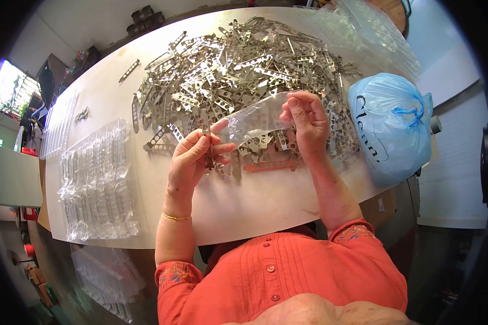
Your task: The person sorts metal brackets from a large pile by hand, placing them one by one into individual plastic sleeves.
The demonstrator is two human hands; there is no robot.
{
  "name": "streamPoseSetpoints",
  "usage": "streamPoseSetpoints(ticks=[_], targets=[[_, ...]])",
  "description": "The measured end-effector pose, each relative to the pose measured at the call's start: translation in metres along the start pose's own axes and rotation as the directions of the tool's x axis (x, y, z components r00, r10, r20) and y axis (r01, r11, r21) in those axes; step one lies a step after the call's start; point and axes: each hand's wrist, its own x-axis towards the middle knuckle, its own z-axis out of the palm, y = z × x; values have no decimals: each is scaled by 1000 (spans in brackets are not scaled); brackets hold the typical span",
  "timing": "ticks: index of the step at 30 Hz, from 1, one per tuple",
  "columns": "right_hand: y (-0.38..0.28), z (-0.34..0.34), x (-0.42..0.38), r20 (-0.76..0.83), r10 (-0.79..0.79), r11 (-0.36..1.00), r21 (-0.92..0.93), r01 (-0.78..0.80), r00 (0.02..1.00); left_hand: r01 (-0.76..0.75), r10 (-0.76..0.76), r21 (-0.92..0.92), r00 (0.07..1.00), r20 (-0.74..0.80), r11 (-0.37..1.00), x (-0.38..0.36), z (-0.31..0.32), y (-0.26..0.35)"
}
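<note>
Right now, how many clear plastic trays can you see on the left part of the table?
2: a front tray at near left, and a rear tray beyond it, farther left. Any stacked underneath would be hidden.

We can read one word, "Clean", in dark letters running down the knotted blue plastic bag (401, 135) at the right end of the counter (255, 208). On a cardboard box (371, 213) below, a label (381, 204) is too small to read.

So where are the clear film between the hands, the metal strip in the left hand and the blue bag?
Clear film (259, 117), head view: its see-through middle.
Metal strip (206, 127), head view: its upper part.
Blue bag (393, 131), head view: its bulging middle.
</note>
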Motion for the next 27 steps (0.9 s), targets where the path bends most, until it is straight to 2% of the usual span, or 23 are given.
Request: streamPoseSetpoints(ticks=[1,3,4,6,7,9,14,19,27], targets=[[-2,0,1,-1,-4,1000,-1,4,1000,-1,1,0,1000,4,1000,0,1,0],[-6,1,3,54,91,984,151,-98,994,-27,27,-21,1000,-10,999,0,1,0],[-8,2,3,54,87,984,151,-94,995,-30,29,-20,1000,-7,999,0,1,1],[-12,5,3,93,206,934,277,-224,974,-55,56,-23,998,4,998,0,1,1],[-11,6,2,91,204,936,275,-222,975,-55,55,-24,998,7,998,0,2,0],[-9,10,-1,187,251,928,234,-291,950,-49,49,-15,999,19,999,0,2,-2],[-5,16,-8,244,258,958,61,-281,935,-5,5,-25,1000,9,1000,1,7,-8],[-3,16,-9,147,281,954,68,-293,948,-15,16,-30,1000,23,999,1,8,-6],[0,12,-6,79,270,951,135,-278,960,34,-32,-56,999,44,998,-2,2,-7]])
